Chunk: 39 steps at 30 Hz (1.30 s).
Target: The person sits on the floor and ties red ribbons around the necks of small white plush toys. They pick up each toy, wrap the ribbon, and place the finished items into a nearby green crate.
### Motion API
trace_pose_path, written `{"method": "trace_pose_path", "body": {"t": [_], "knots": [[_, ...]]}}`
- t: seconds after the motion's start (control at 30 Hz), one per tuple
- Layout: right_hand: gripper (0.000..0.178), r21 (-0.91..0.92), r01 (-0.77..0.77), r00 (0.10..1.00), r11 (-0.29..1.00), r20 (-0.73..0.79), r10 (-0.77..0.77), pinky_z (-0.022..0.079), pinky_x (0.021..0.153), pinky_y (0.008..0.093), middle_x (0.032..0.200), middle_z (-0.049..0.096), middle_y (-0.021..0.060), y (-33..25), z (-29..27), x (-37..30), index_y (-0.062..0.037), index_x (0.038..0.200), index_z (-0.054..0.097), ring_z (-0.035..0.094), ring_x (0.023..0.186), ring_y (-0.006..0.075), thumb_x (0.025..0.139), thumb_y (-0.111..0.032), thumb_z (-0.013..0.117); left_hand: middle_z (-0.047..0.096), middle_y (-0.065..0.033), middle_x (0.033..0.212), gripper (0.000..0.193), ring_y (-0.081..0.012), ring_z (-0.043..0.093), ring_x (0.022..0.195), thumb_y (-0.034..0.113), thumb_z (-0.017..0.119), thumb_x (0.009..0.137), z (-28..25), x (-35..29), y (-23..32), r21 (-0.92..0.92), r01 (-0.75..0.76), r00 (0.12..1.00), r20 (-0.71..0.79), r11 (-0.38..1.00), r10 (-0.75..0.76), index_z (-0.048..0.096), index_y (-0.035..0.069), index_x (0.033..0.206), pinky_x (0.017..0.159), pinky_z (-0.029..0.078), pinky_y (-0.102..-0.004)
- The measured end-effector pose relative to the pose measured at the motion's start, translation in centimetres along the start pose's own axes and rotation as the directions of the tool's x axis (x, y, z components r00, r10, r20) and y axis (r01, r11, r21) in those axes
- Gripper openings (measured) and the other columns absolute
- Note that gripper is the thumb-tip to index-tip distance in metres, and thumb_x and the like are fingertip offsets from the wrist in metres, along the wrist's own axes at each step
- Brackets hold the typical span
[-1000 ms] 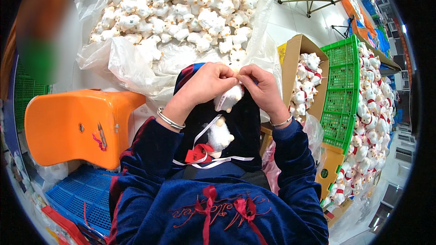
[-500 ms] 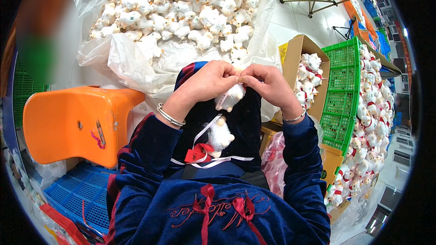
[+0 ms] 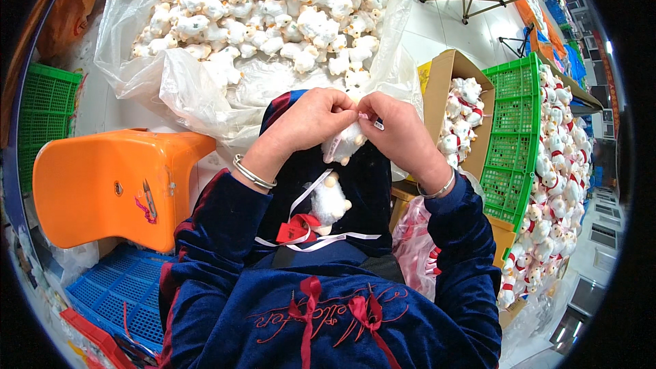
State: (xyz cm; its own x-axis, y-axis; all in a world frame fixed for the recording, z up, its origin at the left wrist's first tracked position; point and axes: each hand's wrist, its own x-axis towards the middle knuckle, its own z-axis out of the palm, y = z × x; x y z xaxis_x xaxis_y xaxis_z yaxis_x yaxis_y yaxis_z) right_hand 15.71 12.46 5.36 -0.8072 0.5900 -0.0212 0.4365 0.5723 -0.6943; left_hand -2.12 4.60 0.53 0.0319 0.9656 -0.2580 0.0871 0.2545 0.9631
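Above my lap, a small white plush toy (image 3: 347,145) hangs between my hands, with a pale pink printed ribbon (image 3: 333,147) on it. My left hand (image 3: 311,119) is closed, thumb and fingertips pinching at the toy's upper end. My right hand (image 3: 400,133) is closed too, pinching the ribbon beside it; a small white end with dark print sticks out by its fingers. The toy's top is hidden behind the fingertips. On my lap lies a second white plush toy (image 3: 329,201), next to a red ribbon piece (image 3: 298,228) and loose white ribbon (image 3: 342,237).
Ahead, a clear plastic bag (image 3: 140,68) spreads under a heap of white plush toys (image 3: 273,14). An orange chair (image 3: 102,188) stands left, with snips (image 3: 149,198) on it. At right are a cardboard box (image 3: 484,113), a green crate (image 3: 509,137) and plush toys with red neckbands (image 3: 557,171).
My right hand has turned slightly, and a small white printed end now shows at its fingers. Both hands stay at the toy. A blurred shape at upper left has gone from view.
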Motion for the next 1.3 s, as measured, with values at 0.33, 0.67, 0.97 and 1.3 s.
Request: {"method": "trace_pose_path", "body": {"t": [0.33, 0.67, 0.97, 1.3], "knots": [[0.007, -0.088, -0.064, 0.996, 0.994, 0.054, 0.069, 0.052, 0.07, 0.0486, 0.08, 0.065, 0.0239, -0.7, -0.5, 0.7, 0.0013, 0.084, 0.062, 0.066, 0.08, 0.0428, 0.085, -0.005, 0.063, 0.07, 0.0001, 0.084, 0.021, -0.0046, 0.058, 0.075, 0.02, 0.069, 0.095, 0.0, -0.2, 0.0, -0.058, 0.02, 1.0, 0.015, 0.998, -0.019, 0.073, -0.001, 0.098, 0.066, 0.048, -0.0226], [0.006, -0.234, 0.064, 0.997, 0.97, -0.028, -0.072, 0.051, 0.072, 0.0472, 0.09, 0.063, 0.0197, 0.0, 0.7, -0.2, -0.0014, 0.088, 0.059, 0.064, 0.086, 0.0403, 0.087, -0.006, 0.063, 0.07, -0.0011, 0.084, 0.02, -0.0063, 0.06, 0.076, 0.018, 0.069, 0.095, -0.1, 0.0, -0.5, 0.07, -0.021, 1.0, 0.015, 0.997, 0.02, 0.072, -0.001, 0.098, 0.067, 0.05, -0.0241], [0.011, -0.129, 0.268, 0.95, 0.955, -0.133, -0.284, 0.053, 0.073, 0.0406, 0.091, 0.062, 0.0141, 2.2, 1.5, -1.2, -0.0027, 0.094, 0.062, 0.063, 0.084, 0.0346, 0.085, -0.001, 0.068, 0.07, -0.0023, 0.085, 0.016, -0.0067, 0.062, 0.076, 0.014, 0.075, 0.091, 0.9, -1.2, -0.4, -0.05, -0.042, 0.992, -0.119, 0.998, 0.036, 0.075, -0.002, 0.095, 0.068, 0.051, -0.0237], [0.015, -0.093, 0.406, 0.883, 0.909, -0.218, -0.417, 0.055, 0.069, 0.0371, 0.093, 0.065, 0.0127, 4.3, 2.3, -1.7, -0.0027, 0.093, 0.065, 0.065, 0.082, 0.0313, 0.081, 0.003, 0.072, 0.068, -0.0018, 0.084, 0.016, -0.0069, 0.06, 0.075, 0.015, 0.077, 0.09, 1.0, -2.0, 0.3, -0.081, -0.048, 0.993, -0.112, 0.996, 0.039, 0.075, -0.001, 0.093, 0.067, 0.049, -0.0237]]}}
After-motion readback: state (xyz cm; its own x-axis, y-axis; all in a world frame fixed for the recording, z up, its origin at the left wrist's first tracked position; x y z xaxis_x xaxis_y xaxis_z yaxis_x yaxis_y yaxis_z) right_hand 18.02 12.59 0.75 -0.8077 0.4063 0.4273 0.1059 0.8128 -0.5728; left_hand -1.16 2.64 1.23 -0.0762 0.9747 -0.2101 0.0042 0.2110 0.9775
